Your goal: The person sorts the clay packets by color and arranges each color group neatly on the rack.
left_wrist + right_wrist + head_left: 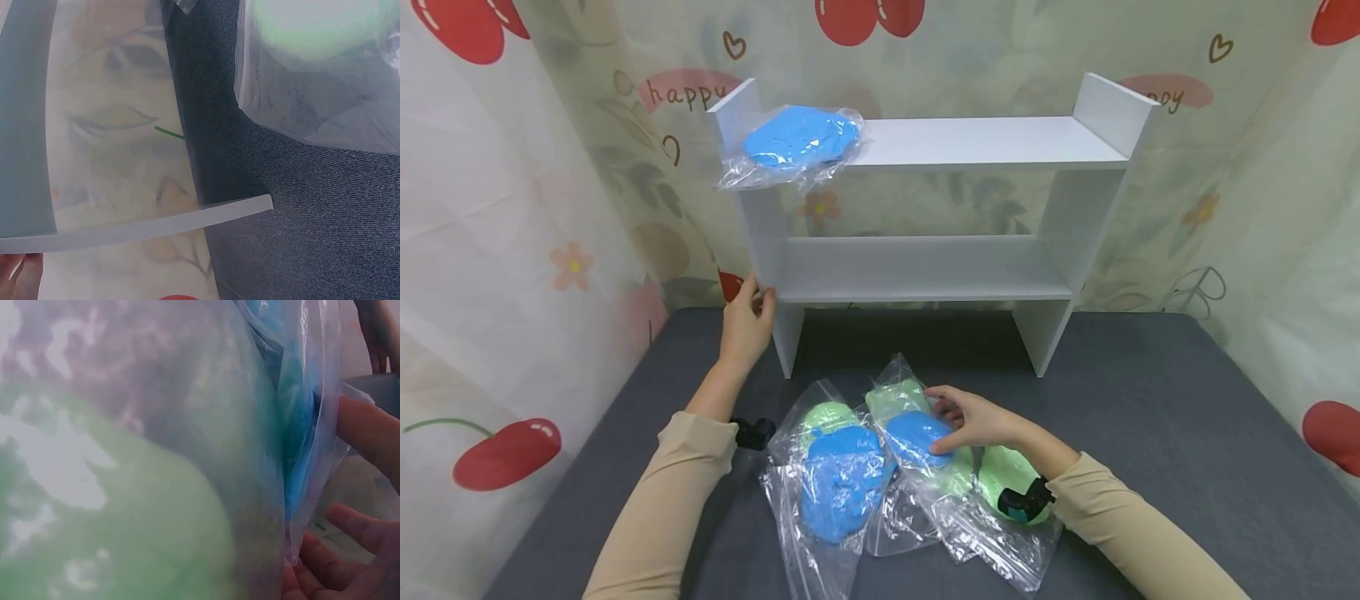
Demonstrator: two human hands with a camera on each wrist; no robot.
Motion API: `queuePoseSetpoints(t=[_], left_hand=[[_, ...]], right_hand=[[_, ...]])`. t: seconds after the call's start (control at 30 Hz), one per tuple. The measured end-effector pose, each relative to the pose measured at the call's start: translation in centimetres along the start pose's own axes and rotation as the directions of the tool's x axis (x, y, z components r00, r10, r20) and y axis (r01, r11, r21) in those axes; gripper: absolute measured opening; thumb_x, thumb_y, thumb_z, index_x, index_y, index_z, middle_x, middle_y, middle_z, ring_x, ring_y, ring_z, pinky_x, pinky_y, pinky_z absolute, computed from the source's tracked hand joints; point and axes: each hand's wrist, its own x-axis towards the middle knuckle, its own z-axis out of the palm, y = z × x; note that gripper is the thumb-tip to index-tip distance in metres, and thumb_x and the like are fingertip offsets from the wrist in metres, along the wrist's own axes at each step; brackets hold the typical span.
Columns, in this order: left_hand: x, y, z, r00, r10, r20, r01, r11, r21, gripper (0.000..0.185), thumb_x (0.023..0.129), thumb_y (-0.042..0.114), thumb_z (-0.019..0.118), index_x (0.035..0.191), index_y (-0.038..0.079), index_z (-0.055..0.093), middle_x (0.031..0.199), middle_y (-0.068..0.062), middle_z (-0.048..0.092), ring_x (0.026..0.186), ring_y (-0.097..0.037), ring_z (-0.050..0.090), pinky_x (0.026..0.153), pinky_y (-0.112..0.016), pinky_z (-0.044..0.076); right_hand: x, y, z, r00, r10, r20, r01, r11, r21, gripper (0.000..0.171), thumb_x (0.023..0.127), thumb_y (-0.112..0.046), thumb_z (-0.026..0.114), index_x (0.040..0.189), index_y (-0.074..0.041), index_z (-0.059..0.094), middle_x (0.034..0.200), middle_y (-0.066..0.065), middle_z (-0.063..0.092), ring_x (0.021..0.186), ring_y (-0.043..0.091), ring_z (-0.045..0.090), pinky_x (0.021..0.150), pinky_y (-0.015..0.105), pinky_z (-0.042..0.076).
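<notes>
My left hand (748,325) touches the outer left side of a white two-tier shelf (917,271); in the left wrist view its fingertips (28,272) rest against the side panel. My right hand (981,417) pinches a clear plastic bag with a blue soft item (917,437) in it. In the right wrist view the thumb and fingers (369,431) meet that bag's edge. To the left lies another bag with a blue item (842,483) and a green one. A bagged green item (1003,471) lies partly under my right wrist. What the soft items are I cannot tell.
A bagged blue item (805,137) lies at the left end of the top shelf board, its plastic overhanging the front. The dark grey table (1150,400) holds the shelf and bags. Patterned curtains (550,208) enclose the sides and back. A cable (1198,287) hangs at the right.
</notes>
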Motion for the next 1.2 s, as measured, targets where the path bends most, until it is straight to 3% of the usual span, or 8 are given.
queuePoseSetpoints(t=[0.23,0.37,0.57,0.97,1.2], left_hand=[[0.08,-0.03,-0.01,1.0,-0.006,0.001,0.006,1.0,-0.013,0.048,0.099,0.016,0.043,0.146,0.016,0.034,0.137,-0.019,0.05,0.116,-0.037,0.058,0.085,-0.049,0.052],[0.1,0.02,-0.03,1.0,-0.002,-0.002,0.002,1.0,-0.007,0.048,0.099,0.016,0.043,0.145,0.015,0.035,0.136,-0.019,0.051,0.115,-0.037,0.058,0.085,-0.049,0.052],[0.07,0.04,-0.03,1.0,0.002,0.002,-0.002,1.0,-0.004,0.048,0.099,0.016,0.043,0.146,0.016,0.034,0.137,-0.018,0.05,0.115,-0.037,0.058,0.086,-0.049,0.052],[0.0,0.19,-0.11,1.0,-0.005,0.012,0.005,1.0,-0.009,0.048,0.099,0.016,0.042,0.146,0.015,0.033,0.138,-0.018,0.05,0.116,-0.037,0.057,0.086,-0.049,0.052],[-0.07,0.35,-0.18,1.0,-0.01,0.015,0.01,1.0,-0.01,0.049,0.099,0.016,0.042,0.146,0.016,0.032,0.138,-0.018,0.049,0.116,-0.037,0.058,0.085,-0.049,0.052]], right_hand=[[0.15,0.08,0.12,1.0,0.003,-0.007,-0.004,0.999,-0.043,0.086,0.075,-0.03,0.078,0.143,-0.005,0.032,0.117,0.015,0.052,0.103,0.023,0.051,0.09,0.038,0.046],[0.28,0.19,0.16,1.0,-0.002,-0.004,0.002,0.999,-0.046,0.086,0.074,-0.03,0.079,0.142,-0.005,0.034,0.105,0.01,0.049,0.089,0.018,0.045,0.077,0.029,0.042],[0.42,0.27,0.21,1.0,-0.018,-0.009,0.018,0.999,-0.044,0.08,0.076,-0.026,0.077,0.142,-0.005,0.036,0.095,0.007,0.046,0.077,0.016,0.04,0.066,0.026,0.037],[0.26,0.26,-0.2,0.993,-0.114,-0.037,0.113,0.993,-0.047,0.069,0.082,-0.017,0.072,0.139,-0.011,0.034,0.084,0.006,0.059,0.071,0.012,0.048,0.064,0.023,0.043],[0.18,0.21,-0.45,0.99,-0.135,-0.036,0.134,0.99,-0.035,0.053,0.084,-0.016,0.069,0.13,-0.011,0.042,0.082,0.005,0.055,0.07,0.011,0.047,0.062,0.022,0.042]])
